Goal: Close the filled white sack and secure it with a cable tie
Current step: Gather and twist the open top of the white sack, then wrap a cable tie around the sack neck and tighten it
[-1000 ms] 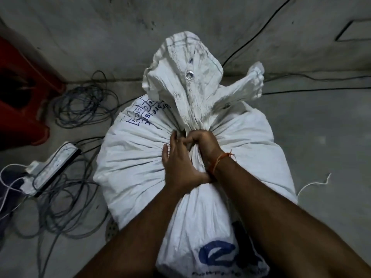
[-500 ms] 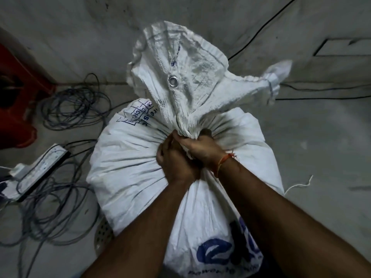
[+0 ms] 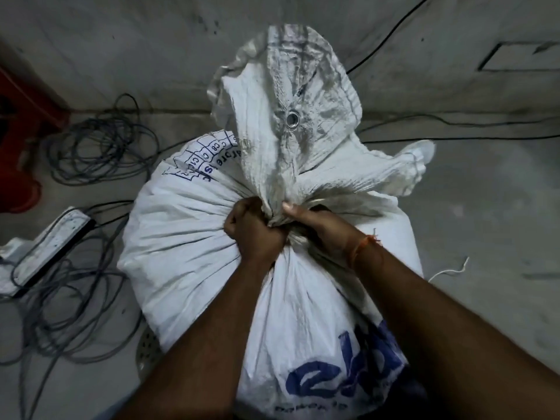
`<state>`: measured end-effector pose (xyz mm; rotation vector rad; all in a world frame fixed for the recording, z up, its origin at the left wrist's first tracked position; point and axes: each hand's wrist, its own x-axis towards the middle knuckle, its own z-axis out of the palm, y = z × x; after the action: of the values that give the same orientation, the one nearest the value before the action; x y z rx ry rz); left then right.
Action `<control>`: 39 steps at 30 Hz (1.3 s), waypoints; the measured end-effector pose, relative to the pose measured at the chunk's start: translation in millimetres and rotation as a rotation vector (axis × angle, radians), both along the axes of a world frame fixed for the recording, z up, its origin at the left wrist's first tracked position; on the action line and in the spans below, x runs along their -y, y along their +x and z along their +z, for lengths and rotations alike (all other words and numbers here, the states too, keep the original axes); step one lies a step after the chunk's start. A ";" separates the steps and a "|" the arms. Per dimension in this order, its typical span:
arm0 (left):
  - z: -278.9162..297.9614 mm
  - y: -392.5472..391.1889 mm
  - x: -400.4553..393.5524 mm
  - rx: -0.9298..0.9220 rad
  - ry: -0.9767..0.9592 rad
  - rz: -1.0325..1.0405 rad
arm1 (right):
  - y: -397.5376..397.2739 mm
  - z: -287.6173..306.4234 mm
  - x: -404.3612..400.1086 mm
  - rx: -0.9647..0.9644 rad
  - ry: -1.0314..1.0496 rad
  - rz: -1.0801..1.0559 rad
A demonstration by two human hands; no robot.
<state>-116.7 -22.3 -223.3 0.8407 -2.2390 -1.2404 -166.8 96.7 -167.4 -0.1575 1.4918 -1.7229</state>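
We have the filled white woven sack (image 3: 194, 253) at centre frame, its gathered neck (image 3: 277, 215) pinched between both fists. Our left hand (image 3: 254, 230) clamps it from nine o'clock, our right hand (image 3: 321, 227) from three o'clock. Since a second ago the loose top, with its metal eyelet (image 3: 292, 119), has risen taller towards twelve o'clock and the neck looks tighter. The cable tie may be hidden; we cannot tell.

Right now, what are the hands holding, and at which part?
Both the left hand and right hand grip the white sack at its gathered neck, below the loose flared top.
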 end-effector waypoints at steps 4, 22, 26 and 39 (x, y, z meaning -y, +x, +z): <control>1.8 -8.6 1.1 0.059 -0.032 0.042 | 4.4 -15.8 -14.6 -0.757 0.506 0.124; 23.5 -3.6 -18.0 0.306 -0.014 0.188 | 25.2 -42.7 -23.0 -1.148 0.981 0.367; 51.8 8.8 -19.7 0.316 -0.026 0.145 | 36.9 -13.1 -31.7 -1.093 0.995 0.376; 137.7 65.4 -91.1 -0.116 -0.356 -0.178 | 70.6 86.7 -120.5 -1.090 0.911 0.057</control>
<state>-51.3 68.9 -85.6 0.4330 -2.3792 -0.8942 -96.2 217.3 -80.7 -0.7027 2.8513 -0.6925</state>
